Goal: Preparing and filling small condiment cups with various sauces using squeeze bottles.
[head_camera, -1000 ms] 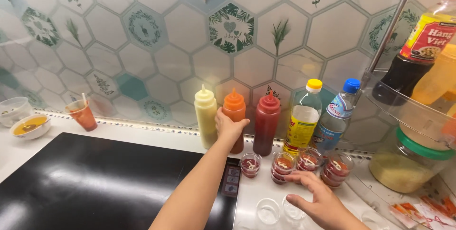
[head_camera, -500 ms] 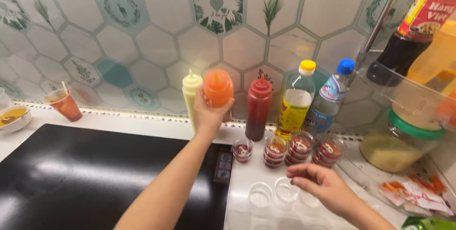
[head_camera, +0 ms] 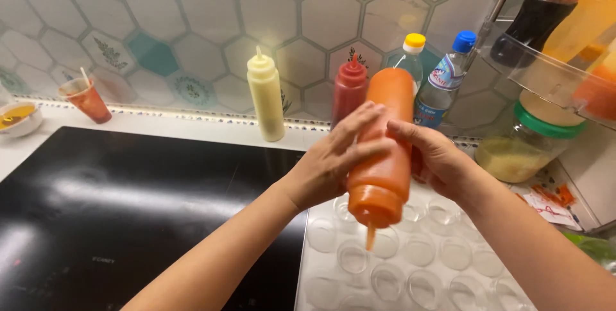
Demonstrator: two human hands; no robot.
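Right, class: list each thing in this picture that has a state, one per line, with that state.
Orange squeeze bottle: upside down, nozzle pointing down over the cups.
Left hand: gripping the bottle.
Right hand: gripping the bottle.
Small clear cups: upright, look empty.
Yellow squeeze bottle: upright, capped.
Red squeeze bottle: upright.
Green-lidded jar: closed.
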